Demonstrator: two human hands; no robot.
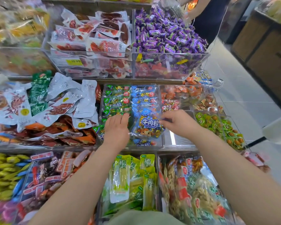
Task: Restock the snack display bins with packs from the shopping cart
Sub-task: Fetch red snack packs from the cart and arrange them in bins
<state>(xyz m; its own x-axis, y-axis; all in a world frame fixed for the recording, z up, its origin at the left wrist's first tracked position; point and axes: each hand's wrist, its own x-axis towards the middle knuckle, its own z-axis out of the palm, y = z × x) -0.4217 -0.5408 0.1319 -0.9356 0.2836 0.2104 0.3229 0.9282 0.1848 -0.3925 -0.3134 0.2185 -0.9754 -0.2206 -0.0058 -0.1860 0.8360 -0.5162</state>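
Note:
A blue beef-cube pack stands tilted at the front of a clear bin that holds rows of green packs and blue packs. My right hand pinches the blue pack's upper right edge. My left hand lies with straight fingers against the green packs, just left of that blue pack. The shopping cart is out of view.
Clear bins of snacks surround the middle one: white pouches to the left, purple candies above, yellow-green packs below, small green cups to the right. An aisle floor runs along the right, with a person standing at the top.

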